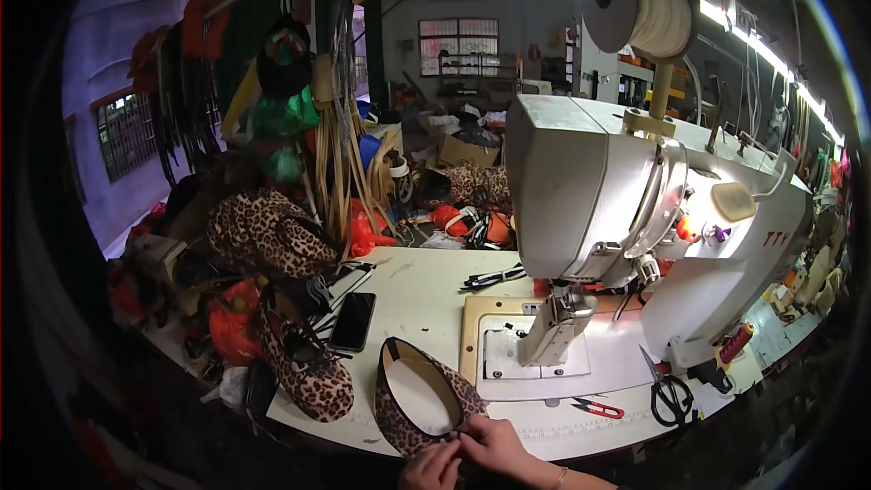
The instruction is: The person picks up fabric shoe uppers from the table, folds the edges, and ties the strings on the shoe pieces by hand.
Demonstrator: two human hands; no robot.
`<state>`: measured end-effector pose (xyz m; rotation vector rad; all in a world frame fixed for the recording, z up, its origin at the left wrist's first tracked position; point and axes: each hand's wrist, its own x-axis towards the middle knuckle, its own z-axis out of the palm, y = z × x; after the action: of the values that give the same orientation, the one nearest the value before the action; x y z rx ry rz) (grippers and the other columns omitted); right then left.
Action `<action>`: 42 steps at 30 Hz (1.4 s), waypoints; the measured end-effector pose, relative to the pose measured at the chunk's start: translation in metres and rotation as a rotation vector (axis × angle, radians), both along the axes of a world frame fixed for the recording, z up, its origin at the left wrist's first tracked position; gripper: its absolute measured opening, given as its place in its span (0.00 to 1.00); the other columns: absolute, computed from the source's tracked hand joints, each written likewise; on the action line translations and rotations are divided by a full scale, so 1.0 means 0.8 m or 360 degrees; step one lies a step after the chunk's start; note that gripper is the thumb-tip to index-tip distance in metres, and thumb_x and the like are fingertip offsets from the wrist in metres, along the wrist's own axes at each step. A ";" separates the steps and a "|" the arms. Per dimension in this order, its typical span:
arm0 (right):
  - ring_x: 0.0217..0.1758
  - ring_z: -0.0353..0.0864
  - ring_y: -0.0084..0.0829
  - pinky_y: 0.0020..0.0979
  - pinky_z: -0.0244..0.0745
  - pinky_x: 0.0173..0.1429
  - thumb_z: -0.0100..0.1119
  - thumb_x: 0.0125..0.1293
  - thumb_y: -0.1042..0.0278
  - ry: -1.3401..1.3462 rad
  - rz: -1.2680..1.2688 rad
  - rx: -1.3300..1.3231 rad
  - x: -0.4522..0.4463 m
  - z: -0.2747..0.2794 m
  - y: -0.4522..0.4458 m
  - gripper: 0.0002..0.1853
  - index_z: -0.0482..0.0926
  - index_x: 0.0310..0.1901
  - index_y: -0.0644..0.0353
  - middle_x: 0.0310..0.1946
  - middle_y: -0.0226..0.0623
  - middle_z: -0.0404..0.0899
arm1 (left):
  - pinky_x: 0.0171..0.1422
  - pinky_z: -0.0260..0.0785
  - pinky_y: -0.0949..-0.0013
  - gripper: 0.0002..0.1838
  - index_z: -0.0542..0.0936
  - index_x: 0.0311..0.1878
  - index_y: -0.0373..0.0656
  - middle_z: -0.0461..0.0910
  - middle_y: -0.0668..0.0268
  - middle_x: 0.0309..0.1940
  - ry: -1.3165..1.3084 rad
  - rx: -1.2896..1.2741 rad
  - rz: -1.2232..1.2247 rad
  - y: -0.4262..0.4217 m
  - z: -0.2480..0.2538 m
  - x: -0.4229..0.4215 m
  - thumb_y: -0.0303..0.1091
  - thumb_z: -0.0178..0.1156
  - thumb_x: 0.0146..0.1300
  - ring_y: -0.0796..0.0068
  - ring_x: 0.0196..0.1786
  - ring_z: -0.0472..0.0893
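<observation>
1. On the white table (417, 279) the leopard-print shoe piece (390, 410) lies at the near edge, its opening facing up, its pointed end toward eleven o'clock.
2. The right hand (493, 445) is at its four o'clock; thumb and fingers are narrow, pinching the rim. At the wrist there is a thin bracelet (562, 477).
3. The left hand (431, 466) is at its six o'clock, fingers bent and close together, holding the lower end — the exact grip is partly hidden.
4. From this piece, a second leopard-print piece (324, 392) lies at nine o'clock, and a dark phone (353, 322) between ten and eleven.
5. The sewing machine (581, 181) stands at one o'clock; the red-handled snips (599, 409) lie at three o'clock — and farther the same way, black scissors (672, 402).
</observation>
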<state>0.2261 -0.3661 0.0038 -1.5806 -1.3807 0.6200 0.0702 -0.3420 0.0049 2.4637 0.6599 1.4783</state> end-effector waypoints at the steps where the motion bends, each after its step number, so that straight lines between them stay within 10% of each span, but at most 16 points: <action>1: 0.27 0.81 0.47 0.38 0.77 0.32 0.63 0.59 0.67 0.0014 -0.0006 0.0044 -0.004 0.000 -0.001 0.07 0.77 0.35 0.58 0.25 0.44 0.79 | 0.42 0.75 0.61 0.10 0.82 0.46 0.39 0.82 0.57 0.34 -0.0106 -0.0523 0.0020 -0.002 0.004 -0.001 0.26 0.60 0.62 0.57 0.36 0.82; 2: 0.27 0.81 0.47 0.38 0.77 0.32 0.63 0.59 0.67 0.0024 -0.0005 0.0033 -0.008 0.000 -0.001 0.07 0.77 0.35 0.58 0.25 0.44 0.79 | 0.42 0.75 0.61 0.09 0.82 0.46 0.37 0.82 0.56 0.34 -0.0213 -0.1048 0.0045 -0.004 0.005 -0.002 0.27 0.60 0.63 0.56 0.35 0.82; 18: 0.27 0.82 0.41 0.35 0.77 0.36 0.67 0.58 0.65 -0.0325 0.0160 0.0021 0.064 0.027 0.015 0.16 0.78 0.49 0.54 0.27 0.41 0.82 | 0.46 0.72 0.58 0.10 0.78 0.32 0.41 0.77 0.59 0.32 0.0094 -0.0157 0.0150 0.021 -0.031 -0.012 0.23 0.66 0.45 0.56 0.40 0.78; 22: 0.20 0.67 0.15 0.19 0.58 0.23 0.57 0.67 0.72 0.1064 0.0356 -0.0507 0.099 0.054 -0.006 0.13 0.76 0.53 0.60 0.21 0.26 0.74 | 0.47 0.71 0.57 0.09 0.77 0.32 0.40 0.76 0.59 0.33 0.0168 -0.0148 0.0208 0.046 -0.024 -0.021 0.23 0.64 0.45 0.55 0.41 0.77; 28: 0.18 0.56 0.15 0.18 0.53 0.20 0.51 0.71 0.69 0.2368 0.0041 0.0075 0.094 0.037 -0.007 0.07 0.73 0.47 0.60 0.27 0.27 0.72 | 0.46 0.73 0.61 0.10 0.79 0.38 0.40 0.79 0.59 0.37 0.0010 -0.0106 0.0186 0.035 0.018 -0.015 0.24 0.65 0.51 0.59 0.39 0.80; 32: 0.19 0.59 0.16 0.19 0.57 0.22 0.51 0.73 0.66 0.2005 -0.0279 0.0296 0.001 0.038 0.004 0.08 0.74 0.48 0.59 0.26 0.27 0.70 | 0.33 0.73 0.77 0.13 0.77 0.52 0.35 0.81 0.65 0.35 -0.0153 -0.1554 -0.0568 -0.024 -0.005 0.023 0.26 0.61 0.64 0.81 0.31 0.79; 37: 0.30 0.70 0.22 0.24 0.68 0.33 0.56 0.69 0.66 0.1577 -0.0089 0.0260 -0.007 0.019 -0.006 0.11 0.75 0.51 0.56 0.32 0.31 0.75 | 0.30 0.71 0.79 0.10 0.79 0.48 0.35 0.79 0.69 0.23 -0.0045 -0.1756 -0.0406 -0.012 0.006 -0.002 0.29 0.53 0.71 0.85 0.24 0.77; 39: 0.52 0.71 0.33 0.37 0.64 0.59 0.63 0.62 0.62 -0.0719 -0.0452 0.0604 -0.002 0.049 -0.014 0.17 0.78 0.53 0.51 0.48 0.35 0.76 | 0.28 0.71 0.78 0.09 0.81 0.44 0.37 0.79 0.68 0.21 0.0021 -0.1628 -0.0269 -0.007 0.010 -0.012 0.29 0.54 0.70 0.84 0.23 0.77; 42: 0.63 0.63 0.42 0.47 0.51 0.69 0.70 0.50 0.63 -0.1065 -0.0090 0.0675 -0.008 0.040 -0.037 0.24 0.81 0.53 0.42 0.53 0.35 0.74 | 0.28 0.72 0.77 0.08 0.80 0.42 0.36 0.80 0.66 0.20 0.0063 -0.1407 -0.0164 0.000 0.008 -0.015 0.31 0.55 0.69 0.82 0.22 0.79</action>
<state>0.2194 -0.3955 0.0358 -1.5185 -1.7897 -0.2689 0.0582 -0.3421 0.0116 1.7941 0.9212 0.8223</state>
